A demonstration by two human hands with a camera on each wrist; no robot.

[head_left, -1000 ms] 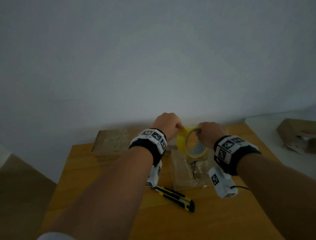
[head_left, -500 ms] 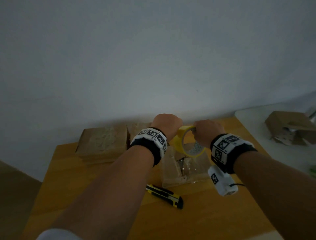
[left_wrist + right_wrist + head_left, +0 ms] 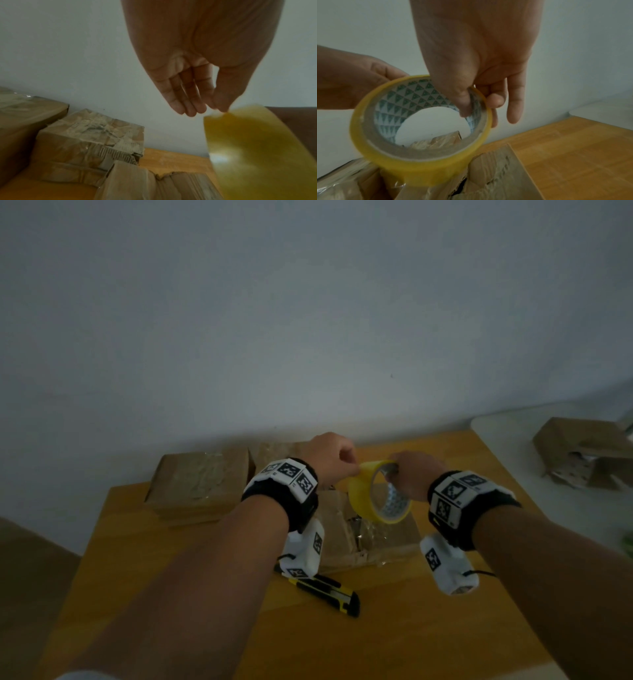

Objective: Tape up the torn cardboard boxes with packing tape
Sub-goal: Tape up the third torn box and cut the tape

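A yellow tape roll (image 3: 376, 491) hangs above the torn cardboard box (image 3: 370, 539) in the middle of the wooden table (image 3: 428, 628). My right hand (image 3: 414, 474) grips the tape roll (image 3: 419, 135), thumb (image 3: 464, 102) inside the patterned core and fingers outside. My left hand (image 3: 329, 457) pinches the roll's top outer edge (image 3: 257, 148) between thumb and fingertips (image 3: 188, 108). Whether a loose tape end is lifted cannot be told. The torn box (image 3: 496, 175) shows a ragged split and crinkled clear tape.
Two taped boxes (image 3: 202, 484) (image 3: 89, 135) stand at the table's back left against the wall. A yellow and black utility knife (image 3: 325, 590) lies in front of the torn box. Another brown box (image 3: 582, 453) sits on a white surface to the right.
Both hands stay on the roll above the torn box. The roll has turned a little, showing more of its yellow outer face. The head view has swung slightly.
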